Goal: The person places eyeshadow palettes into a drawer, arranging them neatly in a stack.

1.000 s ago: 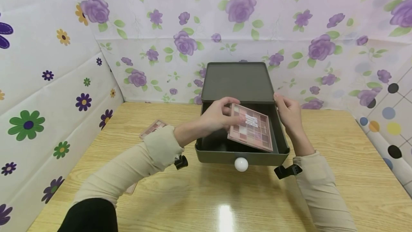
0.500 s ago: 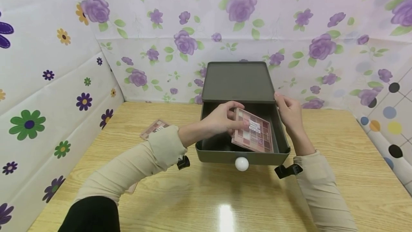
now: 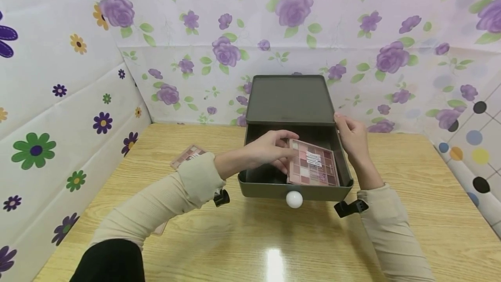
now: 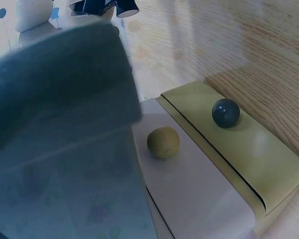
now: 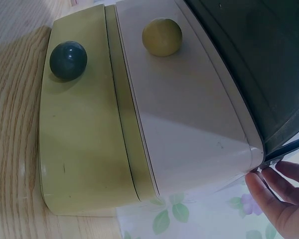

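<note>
My left hand (image 3: 270,151) reaches into a dark grey drawer (image 3: 262,189) and pinches the left edge of a pink eyeshadow palette (image 3: 318,171). The palette, with white lettering on its clear lid, lies slightly tilted in the drawer's right half. A white knob (image 3: 294,199) sits on the drawer's front. The drawer stands pulled out from a small drawer unit (image 3: 289,99), whose far right edge my right hand (image 3: 354,140) grips. In the right wrist view its fingertips (image 5: 261,191) are at the unit's side. The left wrist view does not show the left hand.
Below are a white drawer (image 5: 189,109) with a yellow knob and a yellow-green drawer (image 5: 84,144) with a dark knob, both closed. Another palette (image 3: 185,156) lies on the wooden table (image 3: 219,247) at left. A pink corner (image 3: 160,228) shows beside the left sleeve.
The palette has moved right and down into the drawer and now lies flatter, with my left hand following it. My right hand has stayed at the unit's edge.
</note>
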The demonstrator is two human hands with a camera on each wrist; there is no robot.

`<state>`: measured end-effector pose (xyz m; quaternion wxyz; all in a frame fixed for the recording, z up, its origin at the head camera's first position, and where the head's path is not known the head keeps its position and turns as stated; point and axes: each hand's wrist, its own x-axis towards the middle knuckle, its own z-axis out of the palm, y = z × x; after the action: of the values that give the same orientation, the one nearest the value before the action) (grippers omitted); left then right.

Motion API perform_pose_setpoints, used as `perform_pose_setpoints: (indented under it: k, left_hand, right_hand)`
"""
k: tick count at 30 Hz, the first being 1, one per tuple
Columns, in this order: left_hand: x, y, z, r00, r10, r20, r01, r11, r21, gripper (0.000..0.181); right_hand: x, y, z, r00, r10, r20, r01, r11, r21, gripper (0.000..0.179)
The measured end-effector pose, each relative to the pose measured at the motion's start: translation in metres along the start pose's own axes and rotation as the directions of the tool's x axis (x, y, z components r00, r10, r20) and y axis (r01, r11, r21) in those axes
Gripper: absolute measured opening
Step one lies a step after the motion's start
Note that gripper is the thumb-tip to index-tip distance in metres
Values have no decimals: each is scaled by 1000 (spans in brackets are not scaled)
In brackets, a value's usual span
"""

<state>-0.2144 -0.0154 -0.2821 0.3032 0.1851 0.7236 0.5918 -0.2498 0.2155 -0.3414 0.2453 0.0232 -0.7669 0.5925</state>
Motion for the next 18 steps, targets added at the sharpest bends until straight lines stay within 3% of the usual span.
perform_pose_setpoints:
  k: [9, 18]
  left_hand:
    - [-4, 1, -3, 997, -73, 5, 73, 997, 18, 58]
    - [-3, -2, -5, 998, -35, -50, 41, 989, 144, 49]
  right_hand:
    - [0, 2, -1, 1000, 6, -2, -6, 1000, -1, 43]
    - [1, 2, 0, 1000, 21, 4, -21, 999, 42, 31]
